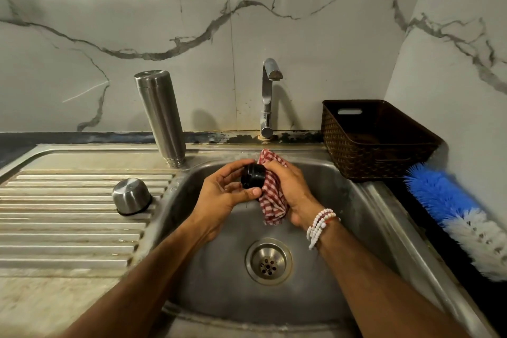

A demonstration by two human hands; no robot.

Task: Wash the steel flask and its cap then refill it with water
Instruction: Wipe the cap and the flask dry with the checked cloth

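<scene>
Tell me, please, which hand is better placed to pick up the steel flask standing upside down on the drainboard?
Probably the left hand: the steel flask stands on its side of the sink. It must first release the black cap. The right hand is farther away, holding the checked cloth.

Colours at the sink
Cloth (271,195) red-white check; stopper (253,180) black; flask (160,115) silver steel; basket (375,140) brown weave; brush (455,214) blue, white.

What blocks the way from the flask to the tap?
Nothing visible. The flask stands inverted on the drainboard left of the tap, with only bare sink rim between them; both hands work lower, over the basin.
</scene>
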